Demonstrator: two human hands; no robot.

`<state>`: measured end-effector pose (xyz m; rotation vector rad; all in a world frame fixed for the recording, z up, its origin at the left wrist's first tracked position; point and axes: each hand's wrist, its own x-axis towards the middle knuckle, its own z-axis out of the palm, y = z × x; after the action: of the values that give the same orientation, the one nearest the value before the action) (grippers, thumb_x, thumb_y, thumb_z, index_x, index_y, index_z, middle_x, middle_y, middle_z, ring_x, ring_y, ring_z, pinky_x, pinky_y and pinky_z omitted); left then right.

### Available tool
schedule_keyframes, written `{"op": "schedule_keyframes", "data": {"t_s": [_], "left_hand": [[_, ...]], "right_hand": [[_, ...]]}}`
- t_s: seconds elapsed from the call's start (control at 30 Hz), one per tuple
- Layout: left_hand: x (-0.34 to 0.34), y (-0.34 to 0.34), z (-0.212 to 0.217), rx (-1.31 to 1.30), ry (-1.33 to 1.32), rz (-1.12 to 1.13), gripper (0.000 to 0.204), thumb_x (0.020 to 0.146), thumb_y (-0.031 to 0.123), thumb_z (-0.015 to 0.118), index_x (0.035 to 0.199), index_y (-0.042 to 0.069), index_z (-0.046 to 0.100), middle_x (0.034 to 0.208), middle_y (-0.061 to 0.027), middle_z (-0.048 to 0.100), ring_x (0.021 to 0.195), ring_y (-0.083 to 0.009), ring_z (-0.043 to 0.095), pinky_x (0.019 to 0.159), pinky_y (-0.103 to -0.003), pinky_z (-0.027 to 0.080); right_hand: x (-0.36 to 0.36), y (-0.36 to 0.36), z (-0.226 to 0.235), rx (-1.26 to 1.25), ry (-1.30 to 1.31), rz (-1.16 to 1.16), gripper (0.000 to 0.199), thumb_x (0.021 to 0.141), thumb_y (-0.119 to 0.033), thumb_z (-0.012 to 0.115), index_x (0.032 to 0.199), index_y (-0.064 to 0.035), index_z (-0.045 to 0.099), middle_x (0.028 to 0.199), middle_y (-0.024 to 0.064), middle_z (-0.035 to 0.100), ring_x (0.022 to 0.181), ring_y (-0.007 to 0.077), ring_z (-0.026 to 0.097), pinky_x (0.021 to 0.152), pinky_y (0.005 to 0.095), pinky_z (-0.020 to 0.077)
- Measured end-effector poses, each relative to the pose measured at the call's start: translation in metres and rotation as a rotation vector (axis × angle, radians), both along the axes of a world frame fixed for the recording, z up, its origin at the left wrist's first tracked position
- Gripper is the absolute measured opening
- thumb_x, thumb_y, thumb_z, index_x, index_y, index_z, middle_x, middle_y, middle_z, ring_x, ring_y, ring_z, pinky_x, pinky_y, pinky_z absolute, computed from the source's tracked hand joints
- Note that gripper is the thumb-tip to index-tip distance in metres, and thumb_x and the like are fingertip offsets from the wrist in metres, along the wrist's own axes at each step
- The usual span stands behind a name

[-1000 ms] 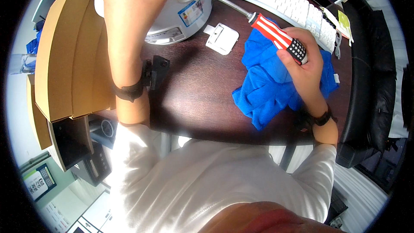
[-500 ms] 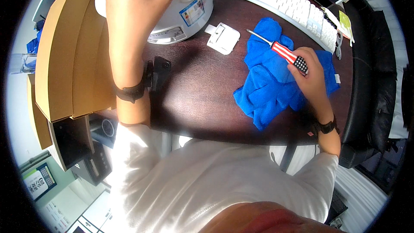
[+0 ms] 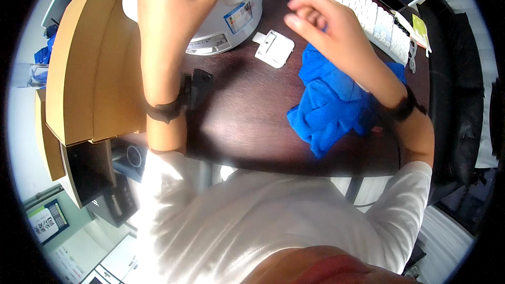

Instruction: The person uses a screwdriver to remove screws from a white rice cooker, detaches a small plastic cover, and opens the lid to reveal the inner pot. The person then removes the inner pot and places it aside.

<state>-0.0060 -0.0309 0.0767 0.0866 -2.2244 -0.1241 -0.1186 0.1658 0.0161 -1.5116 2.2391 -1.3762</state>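
Left hand [image 3: 173,5] presses flat on white cooker [image 3: 231,16], steadying it; right hand [image 3: 326,26] hovers empty, fingers loosely curled, above blue cloth [image 3: 331,110].

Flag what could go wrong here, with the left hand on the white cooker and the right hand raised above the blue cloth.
The left hand only rests on the round white plastic cooker, so it might slide. The right hand is empty above the crumpled blue cloth and could snag it, perhaps nudging the small white plastic part.
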Motion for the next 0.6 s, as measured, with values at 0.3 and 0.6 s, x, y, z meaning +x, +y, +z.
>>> {"op": "schedule_keyframes", "data": {"t_s": [0.3,0.6], "left_hand": [[-0.002,0.003,0.001,0.02,-0.006,0.0,0.028,0.077,0.017,0.068,0.099,0.0,0.065,0.11,-0.0183,0.06,0.102,-0.0348,0.058,0.089,-0.04,0.046],[-0.003,0.002,0.0,-0.007,0.009,-0.024,0.028,0.076,0.015,0.069,0.1,0.001,0.065,0.11,-0.0181,0.06,0.102,-0.035,0.058,0.088,-0.04,0.046]], "right_hand": [[0.001,-0.058,-0.014,-0.207,-0.173,-0.068,0.03,0.087,-0.028,0.067,0.087,0.0016,0.068,0.068,0.0137,0.066,0.06,0.0175,0.065,0.056,0.0309,0.05],[0.006,-0.059,-0.018,-0.197,-0.314,-0.055,0.031,0.087,-0.028,0.065,0.081,0.0026,0.068,0.065,0.0107,0.065,0.056,0.0146,0.062,0.053,0.0291,0.049]]}}
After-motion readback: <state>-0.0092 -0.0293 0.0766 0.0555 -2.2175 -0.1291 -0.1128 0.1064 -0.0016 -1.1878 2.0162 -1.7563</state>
